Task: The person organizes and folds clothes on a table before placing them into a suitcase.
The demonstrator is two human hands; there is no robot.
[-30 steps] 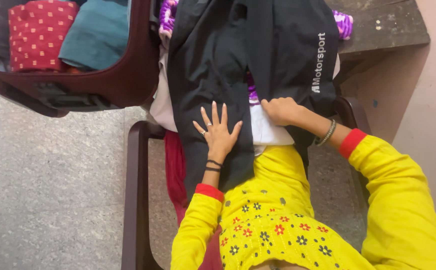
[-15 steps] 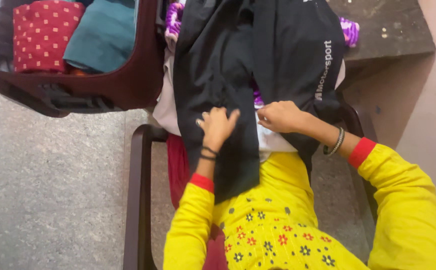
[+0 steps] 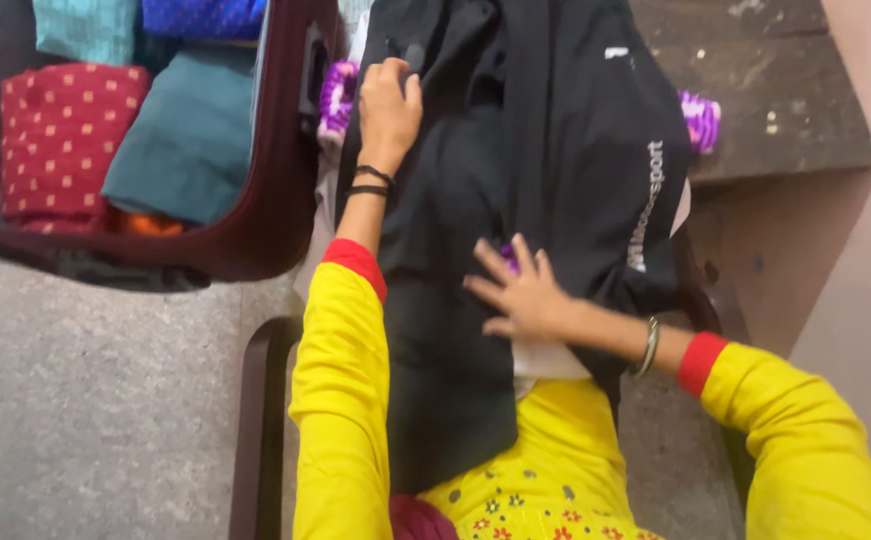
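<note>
Left hand (image 3: 388, 100) reaches forward, arm stretched out, fingers curled and pinching the upper left edge of the black garment (image 3: 546, 150). Right hand (image 3: 521, 295) lies nearer the body, wrist bent inward, fingers spread flat and pressing on the garment's middle. One black garment, draped lengthwise under both hands, running from beyond the left hand down to the person's lap. One white cloth (image 3: 541, 358) shows just below the right hand, under the black one. Purple knit fabric (image 3: 336, 95) peeks out just left of the left hand, and again at far right of the garment. One maroon suitcase (image 3: 276, 180), open, sits to the left of the left hand; inside, five folded pieces visible: one red patterned cloth (image 3: 66, 135), one teal cloth (image 3: 186, 135), one lighter teal patterned cloth (image 3: 86, 25), one blue cloth (image 3: 201, 15), one orange bit (image 3: 151, 225) under the teal. Dark wooden chair arm (image 3: 256, 430) is below the left sleeve. Stone ledge (image 3: 756, 90) is beyond the right hand.
</note>
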